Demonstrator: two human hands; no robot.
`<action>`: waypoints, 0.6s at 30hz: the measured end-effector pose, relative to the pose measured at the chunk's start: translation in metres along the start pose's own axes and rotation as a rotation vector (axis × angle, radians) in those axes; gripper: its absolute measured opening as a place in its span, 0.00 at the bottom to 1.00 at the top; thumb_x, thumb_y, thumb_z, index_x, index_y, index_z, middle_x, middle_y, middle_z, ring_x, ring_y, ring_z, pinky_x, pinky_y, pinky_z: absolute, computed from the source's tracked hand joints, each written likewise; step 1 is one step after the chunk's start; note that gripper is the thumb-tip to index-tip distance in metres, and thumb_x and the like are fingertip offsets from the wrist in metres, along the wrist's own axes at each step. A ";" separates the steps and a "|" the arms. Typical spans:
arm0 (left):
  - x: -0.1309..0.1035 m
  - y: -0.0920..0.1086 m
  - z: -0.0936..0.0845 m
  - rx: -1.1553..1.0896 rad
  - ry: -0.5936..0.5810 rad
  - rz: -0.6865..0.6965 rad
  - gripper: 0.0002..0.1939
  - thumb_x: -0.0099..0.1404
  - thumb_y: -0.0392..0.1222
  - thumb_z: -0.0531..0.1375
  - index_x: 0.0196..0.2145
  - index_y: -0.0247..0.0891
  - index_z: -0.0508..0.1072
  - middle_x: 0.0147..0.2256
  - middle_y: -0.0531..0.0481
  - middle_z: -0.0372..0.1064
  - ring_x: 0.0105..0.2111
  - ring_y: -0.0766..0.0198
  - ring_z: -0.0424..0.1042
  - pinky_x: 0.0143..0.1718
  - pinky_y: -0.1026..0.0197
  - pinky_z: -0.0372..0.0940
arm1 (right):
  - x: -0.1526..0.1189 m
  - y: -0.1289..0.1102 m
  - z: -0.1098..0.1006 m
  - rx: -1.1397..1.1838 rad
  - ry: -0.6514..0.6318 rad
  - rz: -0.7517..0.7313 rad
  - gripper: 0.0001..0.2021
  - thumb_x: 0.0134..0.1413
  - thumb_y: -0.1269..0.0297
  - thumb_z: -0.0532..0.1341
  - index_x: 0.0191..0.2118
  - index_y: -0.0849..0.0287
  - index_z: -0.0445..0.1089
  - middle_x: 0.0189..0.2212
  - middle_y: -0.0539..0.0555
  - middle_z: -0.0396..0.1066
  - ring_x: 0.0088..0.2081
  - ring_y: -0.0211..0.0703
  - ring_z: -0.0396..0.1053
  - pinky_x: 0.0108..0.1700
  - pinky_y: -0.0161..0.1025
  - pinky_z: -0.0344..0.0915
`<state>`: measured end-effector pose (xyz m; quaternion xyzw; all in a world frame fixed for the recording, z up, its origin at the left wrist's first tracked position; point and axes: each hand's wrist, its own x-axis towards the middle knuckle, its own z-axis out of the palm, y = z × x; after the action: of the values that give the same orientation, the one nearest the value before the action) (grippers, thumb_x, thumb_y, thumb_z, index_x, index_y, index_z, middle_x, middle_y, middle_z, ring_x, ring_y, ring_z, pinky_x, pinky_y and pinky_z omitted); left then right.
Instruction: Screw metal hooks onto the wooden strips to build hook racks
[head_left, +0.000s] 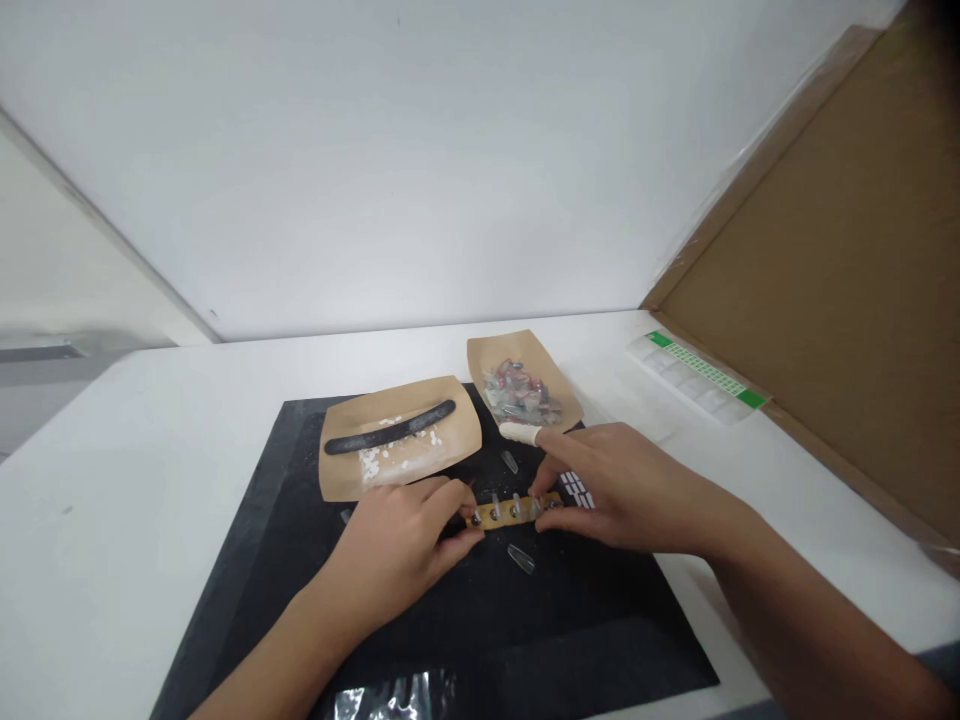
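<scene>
A narrow yellow nail-tip display strip lies on the black mat, with several clear nail tips standing along it on small dark mounts. My left hand is closed at the strip's left end, thumb and fingertips pinching it. At the other end, my right hand has its thumb and a finger closed around the strip; whether it also grips a tip there is hidden. A white cover sits on my right index finger, stretched out above. One loose clear nail tip lies in front of the strip, and another lies behind it.
A tan paper tray holds a dark curved nail file and white flakes. Behind, a second paper tray contains red and clear pieces. White-patterned pieces show beneath my right hand. A clear case with a green label lies near the cardboard wall.
</scene>
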<state>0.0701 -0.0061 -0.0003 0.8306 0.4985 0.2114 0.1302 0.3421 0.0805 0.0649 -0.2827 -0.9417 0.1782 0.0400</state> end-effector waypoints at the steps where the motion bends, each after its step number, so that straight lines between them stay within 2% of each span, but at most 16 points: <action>1: 0.000 0.000 0.000 -0.001 0.004 0.000 0.08 0.70 0.42 0.68 0.44 0.41 0.74 0.36 0.53 0.79 0.26 0.63 0.73 0.28 0.62 0.61 | 0.000 0.000 0.000 0.003 0.001 0.000 0.33 0.59 0.58 0.74 0.65 0.54 0.61 0.43 0.48 0.83 0.42 0.49 0.79 0.42 0.43 0.65; 4: 0.000 0.001 -0.001 0.003 0.002 -0.001 0.07 0.70 0.42 0.68 0.43 0.41 0.74 0.36 0.53 0.79 0.26 0.63 0.74 0.28 0.62 0.61 | 0.000 0.001 -0.001 0.014 -0.014 0.016 0.31 0.59 0.60 0.74 0.63 0.54 0.62 0.43 0.49 0.83 0.43 0.50 0.79 0.44 0.43 0.66; 9: -0.001 0.003 -0.001 0.028 -0.006 -0.003 0.07 0.72 0.45 0.66 0.43 0.41 0.75 0.36 0.52 0.79 0.27 0.62 0.75 0.28 0.62 0.62 | 0.000 0.000 0.000 0.040 -0.071 0.053 0.21 0.58 0.64 0.73 0.53 0.55 0.67 0.44 0.48 0.83 0.45 0.50 0.79 0.43 0.43 0.65; 14: -0.001 0.003 -0.001 0.035 -0.002 0.012 0.07 0.73 0.46 0.64 0.43 0.40 0.74 0.35 0.51 0.78 0.28 0.61 0.75 0.28 0.61 0.62 | 0.000 0.001 0.000 0.041 -0.081 0.047 0.32 0.59 0.64 0.72 0.65 0.54 0.60 0.45 0.49 0.83 0.45 0.50 0.79 0.44 0.43 0.66; 18: -0.001 0.003 -0.001 0.032 0.010 0.013 0.07 0.73 0.46 0.64 0.42 0.40 0.75 0.34 0.52 0.78 0.27 0.61 0.74 0.27 0.61 0.61 | 0.001 0.001 0.000 0.050 -0.087 0.046 0.28 0.59 0.63 0.71 0.62 0.54 0.63 0.45 0.50 0.83 0.44 0.50 0.79 0.43 0.42 0.66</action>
<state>0.0713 -0.0079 0.0017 0.8347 0.4971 0.2084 0.1128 0.3422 0.0817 0.0649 -0.2954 -0.9309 0.2147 0.0021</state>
